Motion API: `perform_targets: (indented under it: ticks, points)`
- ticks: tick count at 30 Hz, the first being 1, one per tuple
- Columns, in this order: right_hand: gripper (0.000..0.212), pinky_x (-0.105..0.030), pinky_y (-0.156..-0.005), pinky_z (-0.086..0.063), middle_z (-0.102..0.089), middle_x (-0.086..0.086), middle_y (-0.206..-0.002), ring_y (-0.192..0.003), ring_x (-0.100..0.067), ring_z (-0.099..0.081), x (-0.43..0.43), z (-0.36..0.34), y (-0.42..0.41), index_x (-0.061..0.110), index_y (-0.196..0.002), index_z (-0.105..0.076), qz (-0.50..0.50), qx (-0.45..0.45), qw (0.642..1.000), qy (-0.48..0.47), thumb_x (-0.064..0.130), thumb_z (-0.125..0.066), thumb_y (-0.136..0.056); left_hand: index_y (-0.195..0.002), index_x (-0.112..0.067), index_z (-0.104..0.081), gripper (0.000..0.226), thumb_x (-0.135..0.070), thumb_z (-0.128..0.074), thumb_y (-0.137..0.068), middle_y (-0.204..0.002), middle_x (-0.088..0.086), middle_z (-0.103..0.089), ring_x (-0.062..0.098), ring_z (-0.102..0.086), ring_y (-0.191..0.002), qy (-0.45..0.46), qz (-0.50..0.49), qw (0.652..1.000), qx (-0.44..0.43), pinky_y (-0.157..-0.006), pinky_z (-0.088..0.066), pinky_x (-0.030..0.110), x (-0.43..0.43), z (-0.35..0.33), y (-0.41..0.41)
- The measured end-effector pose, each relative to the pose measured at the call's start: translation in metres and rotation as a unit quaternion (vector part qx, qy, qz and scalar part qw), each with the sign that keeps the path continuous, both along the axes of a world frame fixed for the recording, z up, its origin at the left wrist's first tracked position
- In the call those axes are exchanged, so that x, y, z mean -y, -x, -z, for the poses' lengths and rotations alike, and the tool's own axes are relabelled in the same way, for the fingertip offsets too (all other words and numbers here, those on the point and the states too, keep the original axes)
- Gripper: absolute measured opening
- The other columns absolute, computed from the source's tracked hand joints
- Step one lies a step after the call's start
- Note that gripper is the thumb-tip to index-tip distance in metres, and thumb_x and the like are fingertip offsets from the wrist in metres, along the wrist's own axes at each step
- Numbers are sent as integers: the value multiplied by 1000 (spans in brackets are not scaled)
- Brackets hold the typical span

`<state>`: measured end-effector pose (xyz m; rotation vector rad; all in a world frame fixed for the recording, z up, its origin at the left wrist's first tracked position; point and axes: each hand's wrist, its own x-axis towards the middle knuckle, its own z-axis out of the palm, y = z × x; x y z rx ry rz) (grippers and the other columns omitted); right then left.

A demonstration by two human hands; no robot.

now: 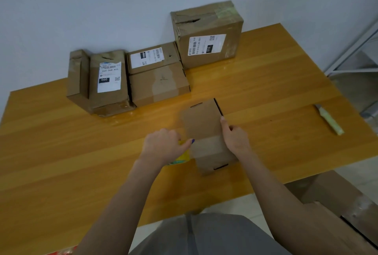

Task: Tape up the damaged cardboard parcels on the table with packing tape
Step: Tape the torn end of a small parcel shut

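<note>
Amid open tabletop (61, 142), one flat parcel (201, 124)

Single head view, facing forward-down, close over table (61, 152); edges likely distorted.

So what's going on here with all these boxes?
A person is taping a small parcel in the middle of the table. The left hand holds a yellow tape roll at its left side; the right hand steadies its right edge. A tape strip already crosses it. More battered parcels wait by the wall.
</note>
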<state>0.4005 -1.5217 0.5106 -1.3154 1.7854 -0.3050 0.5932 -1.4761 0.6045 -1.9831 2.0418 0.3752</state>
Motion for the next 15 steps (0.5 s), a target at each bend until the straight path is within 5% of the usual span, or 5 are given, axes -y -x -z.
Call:
perform_targets:
  ticks: [4, 7, 9, 11, 15]
  points:
    - [64, -30, -55, -34, -52, -5, -72, -66, -20, -51, 1, 1, -1, 15, -67, -46, -2, 9, 1000, -6, 68, -21, -94, -75, -23, -56, 46, -62, -38, -91, -60, -4, -42, 16, -45, -61, -18, -43, 992, -113, -51, -32, 27, -3, 3, -15]
    - [67, -31, -54, -34, -53, -6, -73, -64, -19, -49, 2, 1, 3, 12, -69, -49, 2, 1, 1000, -13, 69, -22, -93, -59, -12, -34, 50, -45, -45, -96, -54, 0, -25, 15, -24, -48, -82, -88, 933, -340, -51, -19, 29, -7, 5, -33]
    - [71, -32, -57, -36, -56, -8, -82, -70, -19, -51, 4, 3, 1, 9, -80, -55, -3, -9, 1000, -17, 70, -21, -92, -61, -9, -35, 48, -38, -46, -97, -58, 6, -26, 18, -26, -51, -79, -116, 904, -404, -54, -21, 31, -9, 4, -44]
    - [74, -33, -61, -38, -58, -9, -89, -74, -20, -53, 5, 4, -2, 8, -91, -58, -10, -7, 1000, -16, 71, -20, -92, -61, -10, -40, 48, -40, -49, -96, -59, 7, -31, 19, -32, -53, -61, -99, 924, -365, -54, -24, 31, -9, 8, -47]
    - [73, -34, -67, -40, -57, -7, -86, -74, -19, -53, 4, 4, -1, 9, -91, -60, -13, -5, 1000, -7, 69, -20, -93, -91, -29, -63, 41, -61, -38, -92, -62, -6, -48, 20, -53, -71, -10, -14, 997, -75, -52, -34, 28, -10, 8, -39]
